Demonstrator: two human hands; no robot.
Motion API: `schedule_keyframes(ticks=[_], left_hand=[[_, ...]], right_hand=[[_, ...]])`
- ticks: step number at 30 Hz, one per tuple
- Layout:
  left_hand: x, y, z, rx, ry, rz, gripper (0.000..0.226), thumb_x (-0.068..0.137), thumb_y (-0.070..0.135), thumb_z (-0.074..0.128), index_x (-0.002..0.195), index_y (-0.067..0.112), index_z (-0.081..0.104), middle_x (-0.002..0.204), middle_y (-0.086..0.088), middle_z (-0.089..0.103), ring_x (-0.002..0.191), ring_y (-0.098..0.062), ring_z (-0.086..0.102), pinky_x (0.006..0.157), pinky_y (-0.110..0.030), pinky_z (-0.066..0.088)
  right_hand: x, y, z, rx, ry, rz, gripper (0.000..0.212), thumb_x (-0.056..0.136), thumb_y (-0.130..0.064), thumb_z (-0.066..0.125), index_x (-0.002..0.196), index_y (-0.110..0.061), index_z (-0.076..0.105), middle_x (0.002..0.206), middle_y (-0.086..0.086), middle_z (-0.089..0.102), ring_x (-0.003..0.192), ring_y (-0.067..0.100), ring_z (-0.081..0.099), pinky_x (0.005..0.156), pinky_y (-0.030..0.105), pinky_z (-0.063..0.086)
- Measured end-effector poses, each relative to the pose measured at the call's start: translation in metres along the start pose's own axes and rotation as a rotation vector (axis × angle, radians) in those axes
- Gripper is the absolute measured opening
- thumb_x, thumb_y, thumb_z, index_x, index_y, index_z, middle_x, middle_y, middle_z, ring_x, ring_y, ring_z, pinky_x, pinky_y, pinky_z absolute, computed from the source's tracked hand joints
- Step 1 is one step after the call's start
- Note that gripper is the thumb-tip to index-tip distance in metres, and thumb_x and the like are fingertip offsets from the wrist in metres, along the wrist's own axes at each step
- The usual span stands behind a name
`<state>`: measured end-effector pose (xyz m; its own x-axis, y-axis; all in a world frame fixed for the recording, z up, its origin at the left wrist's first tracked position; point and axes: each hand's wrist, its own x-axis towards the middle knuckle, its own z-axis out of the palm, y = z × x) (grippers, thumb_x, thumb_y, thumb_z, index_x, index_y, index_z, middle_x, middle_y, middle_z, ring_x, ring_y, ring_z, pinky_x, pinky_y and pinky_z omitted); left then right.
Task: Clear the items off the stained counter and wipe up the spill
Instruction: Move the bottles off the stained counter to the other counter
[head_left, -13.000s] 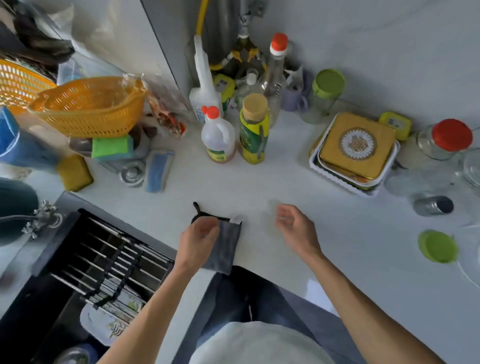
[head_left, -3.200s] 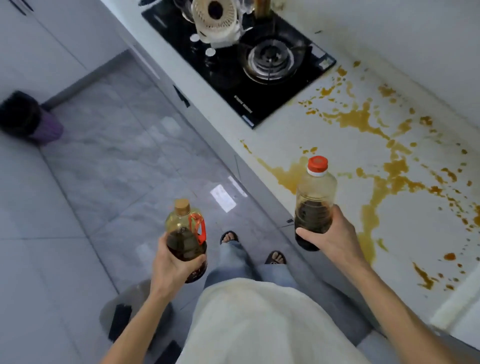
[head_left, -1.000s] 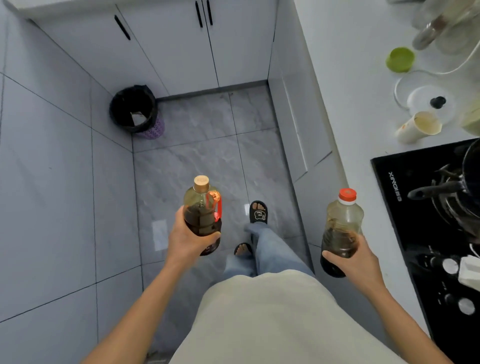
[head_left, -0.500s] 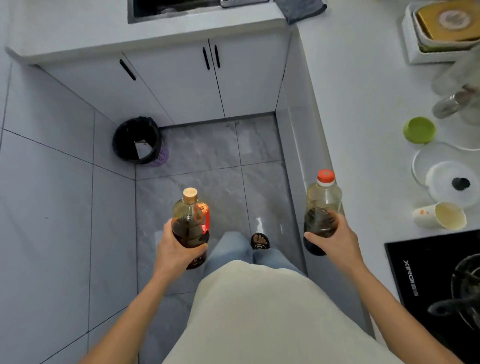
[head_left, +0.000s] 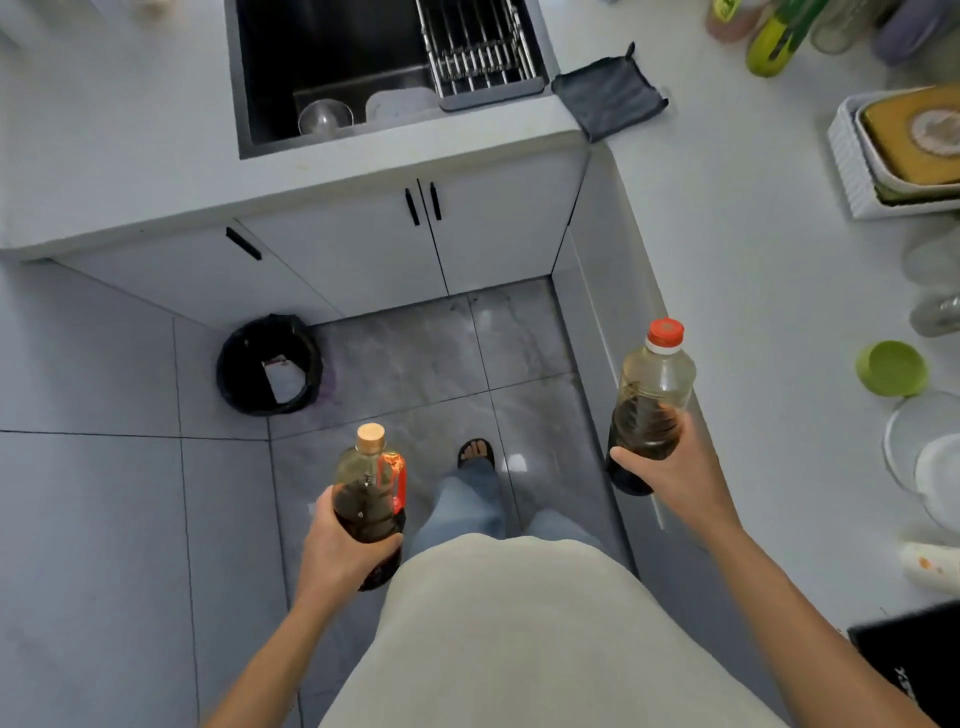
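Where the two runs of white tabletop (head_left: 737, 249) meet in a corner, the view looks steeply down on a kitchen with pale grey floor tiles (head_left: 93, 519) and darker marbled tiles (head_left: 415, 358) before the cabinets.

Room: white cabinet doors (head_left: 363, 249) with black bar handles below the tabletop; a bin with a black liner (head_left: 267, 364) standing on the floor by the cabinet base.

Far tabletop: a dark inset sink (head_left: 332, 67) with a metal rack (head_left: 475, 47) across its right part and dishes lying in the basin.

Corner: a dark grey cloth (head_left: 610, 96) lying flat on the tabletop just right of the sink.

Right tabletop: a white tray (head_left: 852, 171) bearing a gold tin; a green lid (head_left: 891, 368); a glass lid (head_left: 914, 447); blurred bottles at the top edge; a black hob corner (head_left: 904, 660) at the lower edge. No stain shows on this stretch.

Left hand (head_left: 343, 551): wrapped round the lower body of a cork-topped bottle with a red handle (head_left: 370, 493), upright, dark liquid inside, held over the floor.

Right hand (head_left: 670, 467): wrapped round a red-capped bottle (head_left: 652, 400), upright, dark liquid in its lower half, held beside the tabletop edge.
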<state>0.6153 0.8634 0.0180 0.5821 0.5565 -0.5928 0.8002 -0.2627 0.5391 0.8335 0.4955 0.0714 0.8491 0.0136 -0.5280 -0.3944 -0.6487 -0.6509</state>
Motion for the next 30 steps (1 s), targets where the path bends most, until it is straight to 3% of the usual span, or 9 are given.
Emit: schedule_keyframes(ticks=[4, 7, 12, 16, 22, 26, 30], left_hand=[[0.06, 0.056, -0.016, 0.033, -0.055, 0.07, 0.101, 0.046, 0.052, 0.092, 0.129, 0.058, 0.036, 0.11, 0.033, 0.059, 0.102, -0.004, 0.062, 0.074, -0.018, 0.045], [0.1, 0.105, -0.021, 0.052, -0.068, 0.145, 0.099, 0.047, 0.054, 0.093, 0.128, 0.061, 0.037, 0.11, 0.031, 0.061, 0.102, -0.001, 0.062, 0.076, -0.02, 0.048], [0.164, 0.184, -0.013, 0.082, -0.12, 0.263, 0.104, 0.05, 0.054, 0.094, 0.138, 0.046, 0.038, 0.121, 0.022, 0.061, 0.114, -0.012, 0.062, 0.093, -0.034, 0.053], [0.208, 0.242, -0.002, 0.12, -0.153, 0.331, 0.109, 0.052, 0.055, 0.094, 0.143, 0.042, 0.036, 0.127, 0.017, 0.062, 0.117, -0.013, 0.061, 0.097, -0.033, 0.052], [0.252, 0.304, 0.002, 0.171, -0.175, 0.371, 0.109, 0.05, 0.057, 0.093, 0.141, 0.045, 0.035, 0.119, 0.02, 0.061, 0.112, -0.013, 0.062, 0.093, -0.029, 0.05], [0.272, 0.339, -0.005, 0.178, -0.178, 0.394, 0.105, 0.05, 0.056, 0.094, 0.137, 0.051, 0.036, 0.115, 0.027, 0.061, 0.106, -0.002, 0.064, 0.089, -0.026, 0.051], [0.295, 0.38, -0.008, 0.196, -0.202, 0.445, 0.1, 0.052, 0.053, 0.096, 0.127, 0.07, 0.032, 0.117, 0.03, 0.062, 0.108, 0.019, 0.058, 0.081, -0.012, 0.047]], right_hand=[[0.01, -0.016, 0.001, 0.027, 0.012, 0.064, 0.066, 0.071, -0.03, 0.092, 0.126, -0.028, 0.056, 0.114, -0.005, 0.071, 0.107, 0.018, 0.068, 0.096, 0.047, 0.057], [0.018, -0.018, 0.001, 0.045, 0.022, 0.122, 0.064, 0.07, -0.028, 0.092, 0.125, -0.027, 0.059, 0.111, -0.005, 0.072, 0.104, 0.017, 0.069, 0.094, 0.045, 0.058], [0.037, -0.017, -0.003, 0.07, 0.121, 0.209, 0.056, 0.066, -0.035, 0.093, 0.101, -0.057, 0.054, 0.093, -0.022, 0.068, 0.085, -0.002, 0.065, 0.067, 0.021, 0.048], [0.075, -0.022, -0.013, 0.071, 0.127, 0.295, 0.073, 0.061, -0.05, 0.09, 0.121, -0.041, 0.05, 0.103, -0.02, 0.065, 0.094, 0.012, 0.065, 0.074, 0.029, 0.051], [0.145, -0.072, -0.033, 0.109, 0.157, 0.231, 0.074, 0.054, -0.061, 0.083, 0.117, -0.046, 0.048, 0.1, -0.028, 0.064, 0.092, -0.007, 0.061, 0.067, 0.016, 0.046], [0.192, -0.115, -0.047, 0.121, 0.173, 0.184, 0.072, 0.06, -0.054, 0.089, 0.118, -0.042, 0.048, 0.1, -0.026, 0.063, 0.092, -0.006, 0.06, 0.067, 0.014, 0.044], [0.231, -0.149, -0.058, 0.163, 0.23, 0.155, 0.074, 0.058, -0.057, 0.088, 0.119, -0.042, 0.049, 0.102, -0.025, 0.064, 0.093, -0.007, 0.061, 0.068, 0.012, 0.044]])
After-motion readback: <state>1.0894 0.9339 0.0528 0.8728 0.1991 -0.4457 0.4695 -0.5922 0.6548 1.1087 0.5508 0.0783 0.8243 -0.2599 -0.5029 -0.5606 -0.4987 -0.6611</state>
